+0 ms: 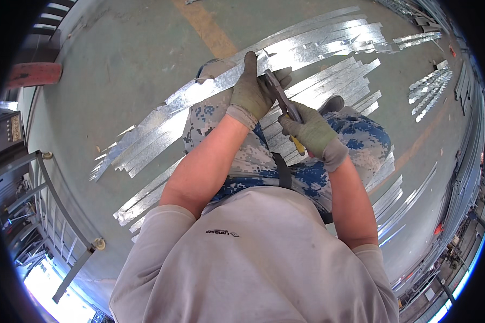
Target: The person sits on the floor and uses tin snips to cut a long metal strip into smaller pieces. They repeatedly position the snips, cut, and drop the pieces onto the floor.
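Dark metal hand snips with yellow-marked handle (279,91) between hands, long axis slanting from right palm up-left, head just beside left palm. Right hand in olive knit glove (313,131) closed round handles, nearer them. Left hand in matching glove (249,96) thumb raised, fingers partly hidden; cannot tell whether gripping anything. Beyond: shiny silver sheet-metal strips (328,40) on green-grey floor (129,59).
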`<state>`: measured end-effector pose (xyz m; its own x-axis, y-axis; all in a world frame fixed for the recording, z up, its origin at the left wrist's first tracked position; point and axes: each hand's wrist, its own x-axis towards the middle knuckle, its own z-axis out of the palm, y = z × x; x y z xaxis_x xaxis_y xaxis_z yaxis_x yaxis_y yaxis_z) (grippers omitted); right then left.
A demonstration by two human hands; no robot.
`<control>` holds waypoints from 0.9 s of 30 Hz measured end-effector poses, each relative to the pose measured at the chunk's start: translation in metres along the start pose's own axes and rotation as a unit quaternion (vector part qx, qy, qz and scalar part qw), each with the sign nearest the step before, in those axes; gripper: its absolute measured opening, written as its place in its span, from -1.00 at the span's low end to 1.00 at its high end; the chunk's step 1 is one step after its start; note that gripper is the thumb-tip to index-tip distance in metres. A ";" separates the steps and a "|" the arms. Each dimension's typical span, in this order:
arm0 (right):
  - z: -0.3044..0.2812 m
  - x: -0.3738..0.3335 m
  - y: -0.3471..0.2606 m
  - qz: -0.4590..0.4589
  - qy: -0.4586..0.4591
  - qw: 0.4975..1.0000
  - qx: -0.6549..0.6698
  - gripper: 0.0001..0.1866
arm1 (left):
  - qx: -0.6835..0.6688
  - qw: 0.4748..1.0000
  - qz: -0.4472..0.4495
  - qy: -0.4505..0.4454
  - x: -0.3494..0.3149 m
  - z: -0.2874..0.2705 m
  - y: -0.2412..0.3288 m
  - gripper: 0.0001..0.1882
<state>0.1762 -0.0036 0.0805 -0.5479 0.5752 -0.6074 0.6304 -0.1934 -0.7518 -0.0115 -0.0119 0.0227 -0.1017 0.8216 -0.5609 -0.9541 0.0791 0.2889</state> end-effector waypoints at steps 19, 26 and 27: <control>-0.026 -0.002 0.000 0.022 -0.047 0.998 0.037 -0.42 | -0.048 0.998 -0.014 -0.039 0.005 0.001 -0.001 -0.11; -0.037 0.001 -0.003 0.025 -0.106 0.989 0.098 -0.46 | -0.049 0.996 0.004 -0.075 0.013 -0.009 -0.005 -0.17; -0.038 0.001 -0.001 0.030 -0.112 0.986 0.120 -0.47 | -0.048 0.996 0.000 -0.077 0.014 -0.012 -0.005 -0.17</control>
<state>0.1956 0.0274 0.0907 -0.6388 0.3720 -0.6734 0.5316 -0.4194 -0.7359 -0.0116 -0.0079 0.0041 -0.0640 0.8992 -0.4328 -0.9775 0.0309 0.2087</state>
